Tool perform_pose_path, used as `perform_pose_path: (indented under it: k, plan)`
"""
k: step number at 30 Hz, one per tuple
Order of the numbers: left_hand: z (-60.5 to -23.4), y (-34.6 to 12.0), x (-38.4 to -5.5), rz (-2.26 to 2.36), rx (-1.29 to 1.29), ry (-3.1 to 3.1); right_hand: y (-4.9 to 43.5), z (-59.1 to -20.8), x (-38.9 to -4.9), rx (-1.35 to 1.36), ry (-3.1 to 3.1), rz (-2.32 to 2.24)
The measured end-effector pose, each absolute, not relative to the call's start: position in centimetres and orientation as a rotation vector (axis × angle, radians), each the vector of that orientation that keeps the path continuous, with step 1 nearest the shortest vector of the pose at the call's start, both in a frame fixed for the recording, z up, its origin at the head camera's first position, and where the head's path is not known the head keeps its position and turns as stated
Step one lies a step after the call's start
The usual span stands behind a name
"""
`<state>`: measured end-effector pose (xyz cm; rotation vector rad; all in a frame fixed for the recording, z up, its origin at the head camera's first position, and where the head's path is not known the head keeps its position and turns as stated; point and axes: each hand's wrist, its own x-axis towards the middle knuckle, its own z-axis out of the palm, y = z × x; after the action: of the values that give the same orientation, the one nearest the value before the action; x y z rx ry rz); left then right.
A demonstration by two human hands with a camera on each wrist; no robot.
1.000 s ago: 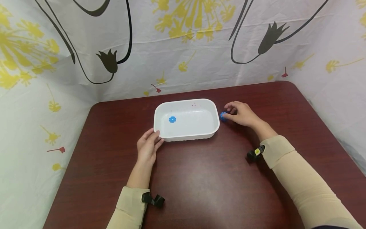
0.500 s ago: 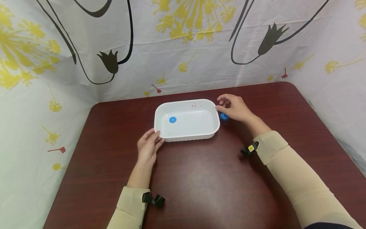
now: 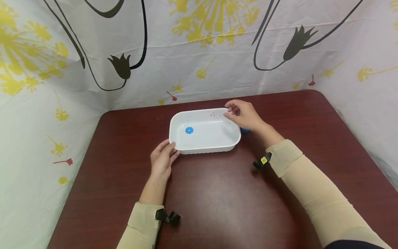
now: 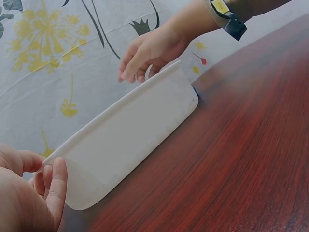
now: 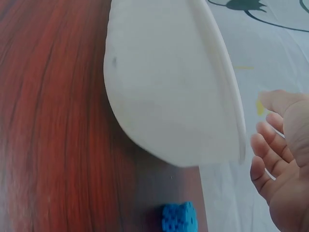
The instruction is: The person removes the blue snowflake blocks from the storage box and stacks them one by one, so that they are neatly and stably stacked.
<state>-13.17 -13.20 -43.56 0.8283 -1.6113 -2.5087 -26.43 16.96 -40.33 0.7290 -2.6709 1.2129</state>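
My left hand (image 3: 160, 162) pinches the near left corner of a white plastic tray (image 3: 205, 150), thumb over the rim and fingers outside. One blue flower-shaped plastic disc (image 3: 189, 130) lies flat inside, toward the tray's left end. Above the tray's far right corner is my right hand (image 3: 245, 114), its fingers loosely bent; no object shows between them. In the right wrist view, that hand's thumb and fingers stand apart. A small stack of blue notched discs (image 5: 179, 217) sits on the table just beyond the tray's right end, mostly hidden by my right hand in the head view.
The dark red wooden table (image 3: 211, 193) carries the tray near its back edge. Behind and on both sides hangs a white cloth (image 3: 192, 41) with yellow and grey flower prints. Black camera mounts (image 3: 168, 217) are strapped at both sleeve cuffs.
My right hand has left the blue stack and moved left and away from me, over the tray's far right corner. The stack stays on the table. My left hand keeps its grip.
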Motion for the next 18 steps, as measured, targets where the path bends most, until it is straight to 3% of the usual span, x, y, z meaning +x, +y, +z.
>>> perform_pose_path:
  k: [18]
  plan:
    - [-43.6, -13.3, -13.2, -2.510, 0.824, -1.613, 12.0, -41.2, -26.5, 0.908, -2.691, 1.207]
